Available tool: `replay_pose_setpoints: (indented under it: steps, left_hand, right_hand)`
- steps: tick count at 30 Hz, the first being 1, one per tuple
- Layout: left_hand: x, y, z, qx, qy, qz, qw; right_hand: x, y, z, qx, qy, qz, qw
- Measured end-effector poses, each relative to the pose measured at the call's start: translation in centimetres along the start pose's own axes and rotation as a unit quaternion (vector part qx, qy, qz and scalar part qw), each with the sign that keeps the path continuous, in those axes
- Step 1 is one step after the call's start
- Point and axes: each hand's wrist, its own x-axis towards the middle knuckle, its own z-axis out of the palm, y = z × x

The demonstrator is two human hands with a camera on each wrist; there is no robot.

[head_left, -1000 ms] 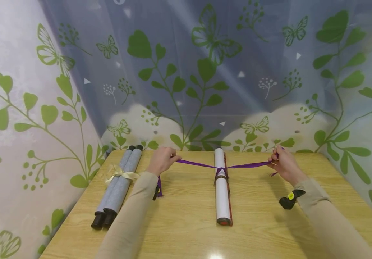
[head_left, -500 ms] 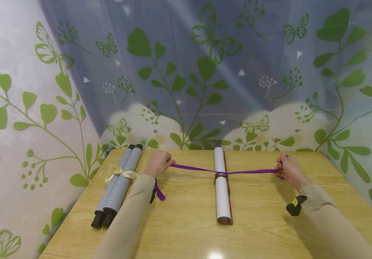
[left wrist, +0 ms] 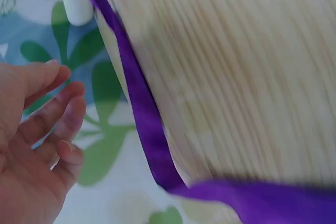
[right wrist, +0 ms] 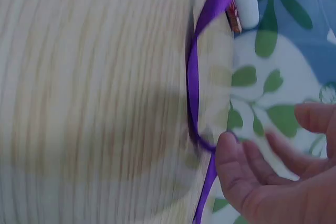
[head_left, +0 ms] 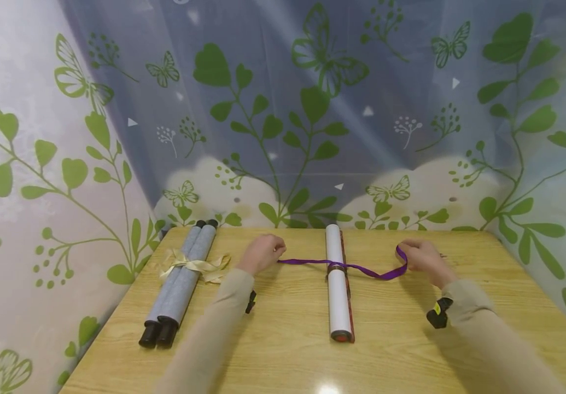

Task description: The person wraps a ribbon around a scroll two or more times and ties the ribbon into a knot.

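Note:
A white scroll with a red-patterned edge lies lengthwise on the wooden table. Around its middle a purple ribbon is tied, the ends stretching out to both sides. On the left, my left hand hovers with loosely bent fingers and nothing between them; the left wrist view shows the ribbon apart from the fingertips. At the other end, my right hand has its thumb and fingers spread apart. The ribbon curves past its fingertip, right against it, without being pinched.
Two grey-blue scrolls with black end caps lie side by side at the table's left, bound by a cream ribbon. A leaf-and-butterfly patterned cloth rises behind the table.
Both hands have let go of the purple ribbon and moved inward, the left one rightward. The taut ribbon has gone slack, its right part now looping. The knot drew tight against the white scroll earlier.

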Motion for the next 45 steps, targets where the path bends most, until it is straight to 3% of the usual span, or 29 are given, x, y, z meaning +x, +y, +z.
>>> replay_pose_setpoints:
  steps: [6,11,15,21,27,30,35,39,45]
  left_hand:
    - [0.5,2.3,1.7,0.004,-0.051,0.023,0.9984]
    - [0.6,4.0,2.8,0.014,-0.065,0.018,0.9976]
    - [0.6,5.0,3.6,0.018,-0.072,0.009,0.9972]
    - [0.9,5.7,5.2,0.052,-0.061,0.018,0.9966]
    - [0.8,6.3,5.1,0.068,-0.059,0.001,0.996]
    - [0.9,6.4,4.8,0.063,-0.05,-0.01,0.9967]
    - [1.1,6.5,3.7,0.053,0.012,-0.031,0.998]
    - [1.3,6.7,2.9,0.05,0.058,-0.041,0.9962]
    - [1.8,7.1,2.0,-0.042,0.11,-0.031,0.9926]
  right_hand:
    - [0.1,-0.8,2.8,-0.069,-0.03,-0.062,0.995]
    - [0.5,-1.4,4.9,-0.153,-0.032,-0.124,0.98]
    - [1.1,-1.2,6.3,-0.209,-0.027,-0.145,0.967]
    - [1.3,-0.3,7.3,-0.239,-0.022,-0.142,0.96]
    - [0.9,-0.7,7.2,-0.233,-0.006,-0.146,0.961]
    - [0.8,-1.1,6.7,-0.205,-0.002,-0.15,0.967]
    - [0.7,-1.2,5.8,-0.122,0.004,-0.128,0.984]
    - [0.6,-1.2,5.3,-0.081,0.029,-0.124,0.989]
    - [0.6,-1.3,5.2,-0.057,0.071,-0.112,0.989]
